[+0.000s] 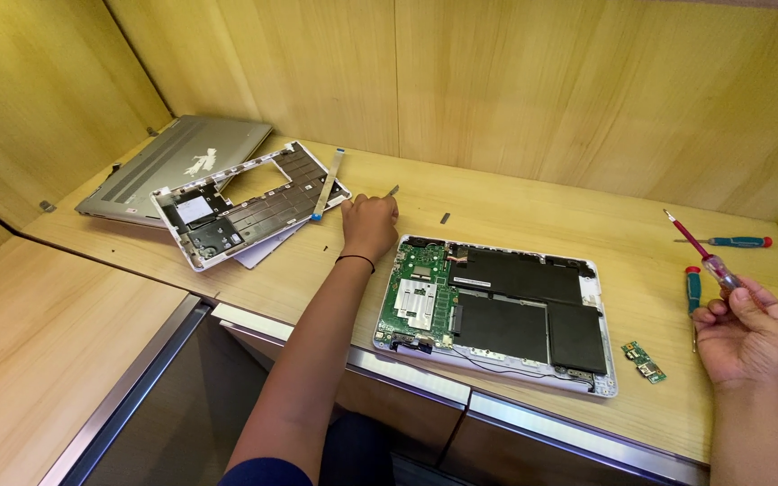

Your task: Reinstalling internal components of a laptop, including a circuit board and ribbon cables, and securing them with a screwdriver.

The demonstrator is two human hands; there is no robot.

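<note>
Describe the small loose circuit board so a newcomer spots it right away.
Start at the opened laptop base in the middle of the wooden desk. Just off its lower right corner, near the right hand, lies the small green circuit board. It is the only loose board; the screwdrivers nearby are long and slim.

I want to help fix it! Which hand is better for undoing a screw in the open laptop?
Probably the right hand: it already holds the red screwdriver beside the open laptop. The left hand is closed on the wooden desk, near the detached keyboard frame.
</note>
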